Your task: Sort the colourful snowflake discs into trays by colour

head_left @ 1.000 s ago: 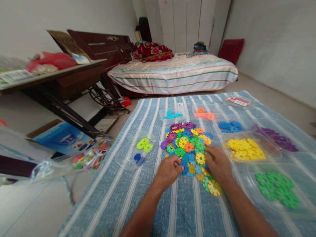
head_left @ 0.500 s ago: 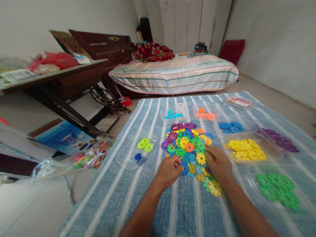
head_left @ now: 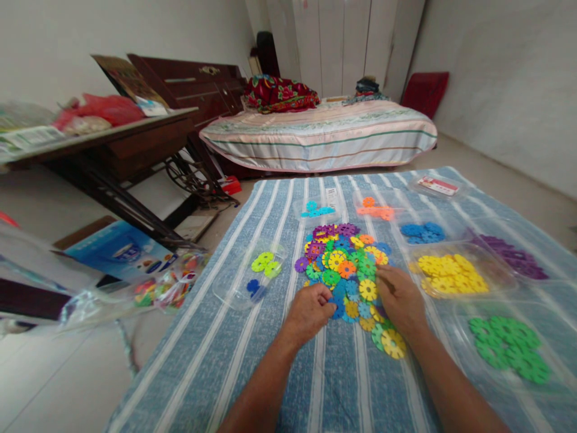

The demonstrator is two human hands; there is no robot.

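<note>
Left hand: at the heap's near left edge; thumb and fingers curled in; whether I pinch a piece, I cannot tell.
Heap: between my hands; notched discs, mixed colours, overlapping; thin plastic, I judge; likely light, stiff, a little slippery, not fragile; best pinched at the rim, or a fingertip hooked in a notch.
Right hand: at the heap's right edge; fingers extended, slightly bent; tips partly hidden, so what they grip I cannot tell.
Boxes, clear, left to right: left box, left of the heap; lime discs, navy discs; second box, beyond the heap; light-blue discs; third box, beyond, rightward; orange discs; right of the heap, blue discs; farther beyond, labelled box, contents unclear; right again, yellow discs; near right, green discs; farthest right, purple discs.
</note>
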